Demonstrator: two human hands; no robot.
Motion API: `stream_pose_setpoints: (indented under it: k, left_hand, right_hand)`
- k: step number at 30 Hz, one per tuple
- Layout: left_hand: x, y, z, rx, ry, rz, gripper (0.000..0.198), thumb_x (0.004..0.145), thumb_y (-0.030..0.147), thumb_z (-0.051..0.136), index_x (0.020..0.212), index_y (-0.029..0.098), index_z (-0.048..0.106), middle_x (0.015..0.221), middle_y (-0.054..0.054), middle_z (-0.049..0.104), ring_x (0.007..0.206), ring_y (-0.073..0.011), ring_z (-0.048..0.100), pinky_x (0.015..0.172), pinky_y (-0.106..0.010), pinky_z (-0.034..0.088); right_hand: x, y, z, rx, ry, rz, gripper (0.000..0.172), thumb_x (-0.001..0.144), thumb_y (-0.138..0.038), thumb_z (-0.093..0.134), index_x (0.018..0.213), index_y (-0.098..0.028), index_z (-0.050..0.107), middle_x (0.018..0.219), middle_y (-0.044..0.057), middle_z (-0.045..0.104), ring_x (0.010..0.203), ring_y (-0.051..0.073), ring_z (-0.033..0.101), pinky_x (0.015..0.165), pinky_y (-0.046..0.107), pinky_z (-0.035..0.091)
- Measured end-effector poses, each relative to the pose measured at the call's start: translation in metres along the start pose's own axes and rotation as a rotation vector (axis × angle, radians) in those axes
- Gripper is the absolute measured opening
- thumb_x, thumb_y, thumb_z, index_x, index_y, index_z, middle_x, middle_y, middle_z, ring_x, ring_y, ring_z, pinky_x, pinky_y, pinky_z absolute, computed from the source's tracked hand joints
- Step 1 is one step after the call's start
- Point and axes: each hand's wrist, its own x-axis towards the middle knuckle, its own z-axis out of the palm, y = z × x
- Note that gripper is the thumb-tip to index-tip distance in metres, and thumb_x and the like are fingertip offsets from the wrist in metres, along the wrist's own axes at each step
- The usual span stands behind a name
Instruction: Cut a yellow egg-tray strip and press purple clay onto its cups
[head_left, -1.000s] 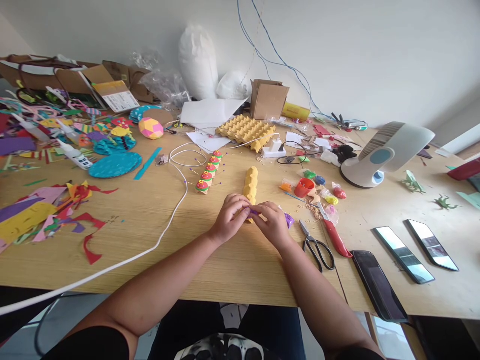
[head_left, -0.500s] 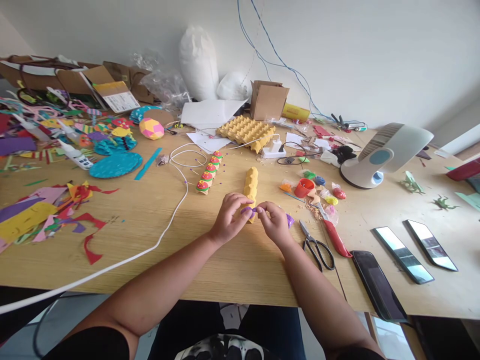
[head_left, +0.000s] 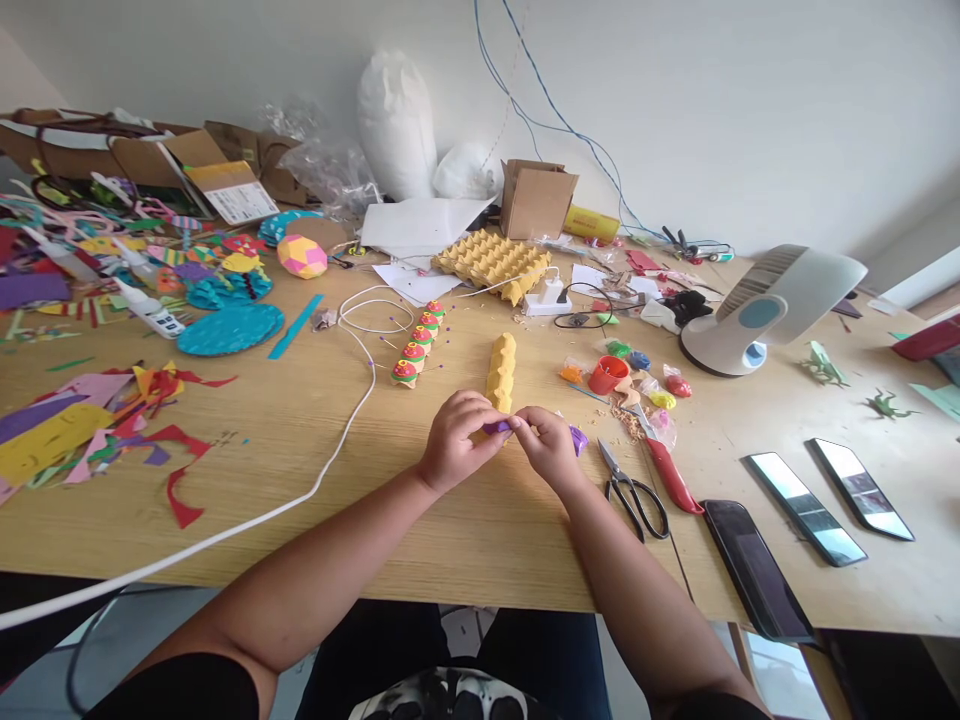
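Between the fingertips of both hands is a small piece of purple clay (head_left: 496,427). My left hand (head_left: 461,440) pinches it from the left, and my right hand (head_left: 545,440) from the right, thumbs nearly touching. Just beyond them a yellow egg-carton strip (head_left: 502,370) lies on the table, its near end hidden by the hands. A purple packet (head_left: 578,440) sits beside my right hand. Further left stands a painted egg-carton strip (head_left: 418,345) in red and green, with purple-tipped sticks poking from its sides.
Scissors (head_left: 634,490), a red-handled knife (head_left: 673,478) and a phone (head_left: 756,570) lie to the right. Behind them are a red cup (head_left: 609,375) and bagged clay. A white cable (head_left: 322,487) crosses the left side. A fan (head_left: 772,310) stands at the back right.
My fingers have closed further around the purple clay, and the hands have drawn slightly closer together. The purple piece shows less between them. Everything else on the table stays put.
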Motion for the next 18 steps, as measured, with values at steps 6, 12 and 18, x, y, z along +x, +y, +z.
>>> stream_pose_setpoints:
  k: [6, 12, 18]
  left_hand:
    - [0.002, 0.004, -0.002, -0.033, 0.034, -0.028, 0.010, 0.084, 0.015, 0.070, 0.091, 0.022, 0.068, 0.084, -0.003, 0.071, 0.088, -0.0197, 0.063, 0.085, -0.038, 0.052]
    - [-0.001, 0.000, -0.001, -0.157, 0.137, -0.243, 0.007, 0.087, 0.016, 0.064, 0.081, 0.020, 0.064, 0.082, -0.003, 0.067, 0.086, -0.0187, 0.062, 0.085, -0.036, 0.052]
    - [-0.004, -0.014, 0.005, -0.265, 0.255, -0.517, 0.013, 0.090, 0.030, 0.068, 0.097, 0.020, 0.072, 0.097, -0.006, 0.071, 0.093, -0.0191, 0.066, 0.088, -0.035, 0.052]
  right_hand:
    - [-0.001, -0.001, 0.003, 0.095, -0.036, 0.074, 0.044, 0.093, -0.057, 0.057, 0.070, -0.020, 0.064, 0.064, 0.001, 0.061, 0.060, 0.014, 0.051, 0.058, 0.026, 0.038]
    - [0.005, 0.008, 0.002, 0.152, 0.140, 0.238, 0.039, 0.086, -0.053, 0.066, 0.067, -0.020, 0.063, 0.061, 0.000, 0.058, 0.058, 0.013, 0.048, 0.057, 0.027, 0.038]
    - [0.015, 0.020, -0.005, 0.781, 0.411, 0.465, 0.027, 0.075, -0.039, 0.079, 0.093, -0.021, 0.071, 0.080, 0.001, 0.068, 0.069, 0.012, 0.058, 0.072, 0.027, 0.050]
